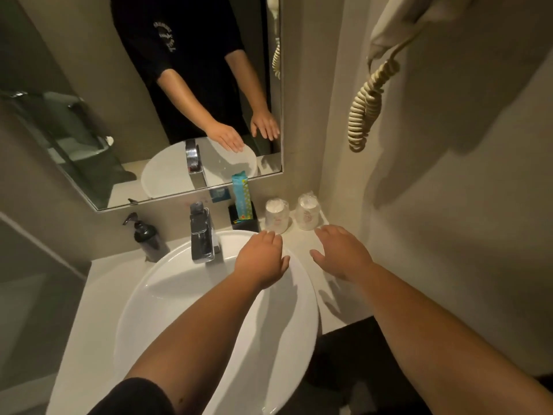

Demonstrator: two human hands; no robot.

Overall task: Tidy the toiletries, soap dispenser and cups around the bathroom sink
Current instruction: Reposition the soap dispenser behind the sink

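Two wrapped upside-down cups stand side by side at the back right of the counter: the left cup [276,215] and the right cup [308,213]. A black holder [246,220] left of them carries a tall teal toiletry packet [241,198]. A dark soap dispenser [147,238] stands left of the tap. My left hand [261,259] hovers flat over the basin's back right rim, empty, fingertips close to the left cup. My right hand [341,253] is spread above the counter just in front of the right cup, holding nothing.
The white oval sink [167,298] fills the middle, with a chrome tap [202,235] at its back. A mirror [89,115] hangs above. A hairdryer with a coiled cord [366,106] hangs on the right wall. The counter edge [338,320] lies right of the basin.
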